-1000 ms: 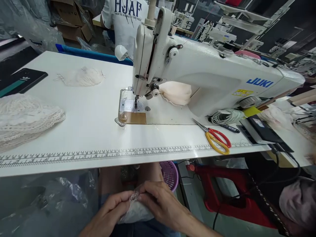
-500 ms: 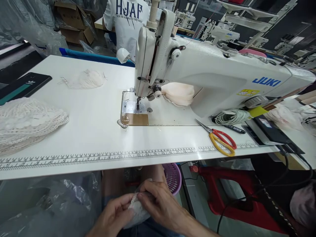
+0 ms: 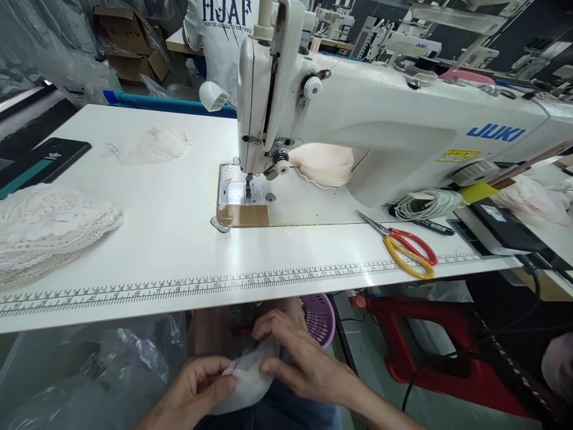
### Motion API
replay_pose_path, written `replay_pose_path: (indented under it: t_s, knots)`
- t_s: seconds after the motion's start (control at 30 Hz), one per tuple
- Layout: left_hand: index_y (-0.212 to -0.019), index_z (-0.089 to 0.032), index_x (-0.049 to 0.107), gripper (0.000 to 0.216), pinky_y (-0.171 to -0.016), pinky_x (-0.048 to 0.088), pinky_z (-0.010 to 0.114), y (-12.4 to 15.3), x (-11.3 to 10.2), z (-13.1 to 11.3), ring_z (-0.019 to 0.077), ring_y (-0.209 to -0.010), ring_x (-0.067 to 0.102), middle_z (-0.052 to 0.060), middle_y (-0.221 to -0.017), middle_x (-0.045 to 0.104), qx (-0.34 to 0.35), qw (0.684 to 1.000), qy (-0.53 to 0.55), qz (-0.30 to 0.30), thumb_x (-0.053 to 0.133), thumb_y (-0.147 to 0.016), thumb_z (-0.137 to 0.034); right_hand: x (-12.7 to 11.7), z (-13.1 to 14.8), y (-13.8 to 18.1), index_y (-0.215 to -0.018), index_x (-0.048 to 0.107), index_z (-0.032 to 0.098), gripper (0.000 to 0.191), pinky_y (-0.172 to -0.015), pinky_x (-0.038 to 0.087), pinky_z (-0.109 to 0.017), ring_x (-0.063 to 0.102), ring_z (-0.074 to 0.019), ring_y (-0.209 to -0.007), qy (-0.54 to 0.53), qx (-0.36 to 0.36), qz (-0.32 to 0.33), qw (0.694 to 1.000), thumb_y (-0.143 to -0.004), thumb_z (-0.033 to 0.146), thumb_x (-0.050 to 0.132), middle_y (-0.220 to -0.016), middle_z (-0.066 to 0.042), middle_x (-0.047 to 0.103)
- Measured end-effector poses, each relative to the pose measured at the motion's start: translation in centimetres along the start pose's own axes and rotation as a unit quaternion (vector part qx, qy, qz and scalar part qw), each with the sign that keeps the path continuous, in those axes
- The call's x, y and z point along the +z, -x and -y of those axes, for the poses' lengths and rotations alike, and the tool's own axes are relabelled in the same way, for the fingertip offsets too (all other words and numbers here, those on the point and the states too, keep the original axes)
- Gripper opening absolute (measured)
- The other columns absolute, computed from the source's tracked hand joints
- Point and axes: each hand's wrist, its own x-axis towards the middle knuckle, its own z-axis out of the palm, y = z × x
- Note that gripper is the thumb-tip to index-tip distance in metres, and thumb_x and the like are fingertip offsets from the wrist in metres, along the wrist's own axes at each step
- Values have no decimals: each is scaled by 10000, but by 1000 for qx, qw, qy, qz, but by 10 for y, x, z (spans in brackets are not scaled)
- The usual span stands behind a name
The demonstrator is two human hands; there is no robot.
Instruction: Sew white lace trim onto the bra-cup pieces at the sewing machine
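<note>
Below the table's front edge, over my lap, is a small white fabric piece [image 3: 250, 382], thin and slightly see-through. My left hand [image 3: 201, 385] pinches its left edge between thumb and fingers. On the other side, my right hand [image 3: 298, 358] is curved around the upper right of the cloth, its thumb lying on the cloth and its fingers over the far edge. The cloth's underside is hidden. On the table above stands a white sewing machine [image 3: 380, 113], its presser foot [image 3: 248, 188] over the metal plate, away from both hands.
Stacked lace-edged cloth pieces [image 3: 54, 227] lie at left, near a black phone-like case [image 3: 54, 155]. Scissors [image 3: 407, 251] and coiled cord [image 3: 425, 204] rest at right. A purple basket [image 3: 320, 319] and red stool [image 3: 385, 352] are below. A person [image 3: 219, 48] is behind.
My right hand has opened out from its close pinch near the left fingers and shifted slightly up and right. The cloth is now spread wider between the hands. The view has shifted slightly.
</note>
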Motion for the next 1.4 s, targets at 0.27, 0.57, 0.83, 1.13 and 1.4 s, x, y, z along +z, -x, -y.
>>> replay_pose_path:
  t_s: [0.27, 0.57, 0.83, 1.13, 1.4]
  knots:
    - [-783, -148, 735, 403, -597, 389, 193, 7, -10, -1, 140, -638, 526, 28, -679, 656, -13, 998, -50, -38, 730, -671, -536, 2, -6, -17, -965, 629, 191, 378, -799, 398, -276, 557, -154, -784, -34, 30, 120, 992, -683, 406, 761, -805, 8, 622]
    - [-756, -162, 710, 401, -598, 385, 173, 11, -13, 0, 128, -632, 510, 10, -671, 632, 4, 995, -72, -63, 750, -632, -541, 8, -14, -19, -784, 657, 127, 185, -536, 357, -173, 485, -82, -577, -147, -14, 133, 980, -809, 311, 660, -651, 35, 539]
    - [-655, -135, 706, 419, -500, 310, 168, 4, -10, 0, 94, -511, 406, -16, -525, 539, 4, 991, -112, -76, 749, -612, -549, 2, -11, -20, -896, 664, 129, 123, -727, 418, -219, 578, -119, -697, -62, -46, 172, 982, -869, 210, 575, -733, -10, 630]
    - [-626, -131, 658, 493, -486, 267, 177, 10, -16, -6, 83, -499, 330, -43, -497, 458, -7, 988, -143, -50, 721, -597, -619, 9, -8, -22, -802, 646, 137, 90, -630, 412, -170, 554, -96, -628, -47, -32, 168, 984, -722, 134, 688, -674, 37, 581]
    - [-664, -133, 704, 386, -499, 244, 195, -1, -10, -25, 98, -518, 358, -27, -525, 498, -20, 978, -208, 24, 734, -637, -516, -4, -3, -25, -855, 651, 141, 105, -576, 382, -160, 531, -83, -594, -54, -37, 209, 976, -772, 202, 670, -657, 47, 553]
